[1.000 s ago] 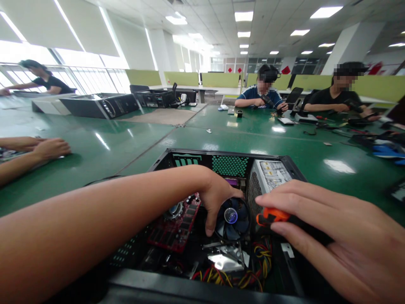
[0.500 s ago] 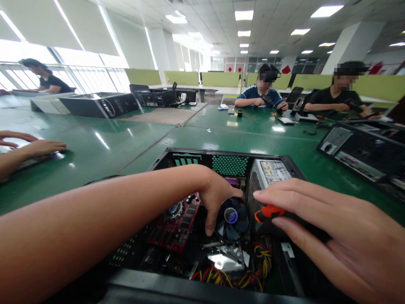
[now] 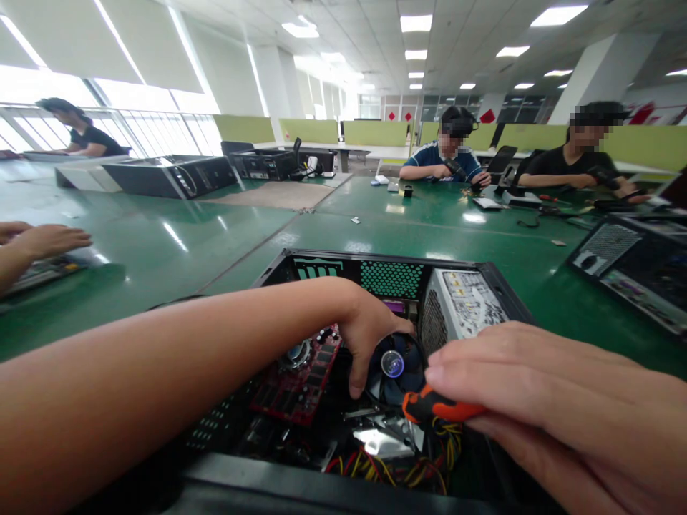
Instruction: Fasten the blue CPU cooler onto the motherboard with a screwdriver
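Observation:
An open black computer case (image 3: pixel 461 266) lies in front of me. Inside it, my left hand (image 3: pixel 365 332) reaches round the left side of a round cooling fan (image 3: pixel 394 366), thumb in front and fingertips partly hidden behind. My right hand (image 3: pixel 515 379) grips an orange and black screwdriver (image 3: pixel 443 408). The handle points left, just below and right of the fan, and no shaft shows. A red graphics card (image 3: pixel 300 379) sits left of the fan. Red, yellow and black cables (image 3: pixel 370 472) run along the near side, below a shiny metal piece (image 3: pixel 386 438).
The silver power supply (image 3: pixel 466 300) fills the case's back right corner. Another computer case (image 3: pixel 633 265) stands on the green table at right. At the left edge are another person's hands (image 3: pixel 46 247) over a circuit board. Two people (image 3: pixel 448 157) sit opposite with tools.
My right hand has shifted slightly, and the screwdriver handle has swung left and down toward the fan. My left hand stays put. The case at right has moved rightward; the other person's hands moved left.

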Demonstrator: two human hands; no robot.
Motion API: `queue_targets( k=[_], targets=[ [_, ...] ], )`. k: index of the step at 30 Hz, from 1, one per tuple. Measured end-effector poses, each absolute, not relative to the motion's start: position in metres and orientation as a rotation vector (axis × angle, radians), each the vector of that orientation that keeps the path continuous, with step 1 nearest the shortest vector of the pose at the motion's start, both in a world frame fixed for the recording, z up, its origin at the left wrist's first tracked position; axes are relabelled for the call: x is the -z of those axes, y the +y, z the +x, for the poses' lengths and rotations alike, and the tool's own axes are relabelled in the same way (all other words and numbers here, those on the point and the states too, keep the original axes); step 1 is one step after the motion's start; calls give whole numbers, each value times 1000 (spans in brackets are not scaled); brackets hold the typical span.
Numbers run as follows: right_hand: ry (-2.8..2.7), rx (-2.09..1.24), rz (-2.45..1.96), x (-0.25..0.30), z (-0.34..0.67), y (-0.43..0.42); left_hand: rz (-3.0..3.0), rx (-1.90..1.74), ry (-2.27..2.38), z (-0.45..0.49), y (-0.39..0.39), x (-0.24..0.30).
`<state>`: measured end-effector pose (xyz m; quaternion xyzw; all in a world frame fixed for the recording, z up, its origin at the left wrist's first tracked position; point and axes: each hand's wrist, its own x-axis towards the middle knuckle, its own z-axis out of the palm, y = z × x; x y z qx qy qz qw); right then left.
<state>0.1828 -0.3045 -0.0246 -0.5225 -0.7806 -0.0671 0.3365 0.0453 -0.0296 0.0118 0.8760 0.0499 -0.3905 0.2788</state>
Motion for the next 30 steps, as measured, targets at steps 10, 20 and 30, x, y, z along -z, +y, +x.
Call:
queue_targets(
  k=[10, 20, 30],
  targets=[
    [-2186, 155, -1210, -3, 174, -291, 2389, 1017, 103, 41, -28, -12],
    [-2073, 151, -1208, 24, 187, -304, 2386, 1068, 95, 42, -28, -13],
    [-2445, 52, -1176, -1, 185, -296, 2380, 1054, 86, 43, -26, -10]
  ],
)
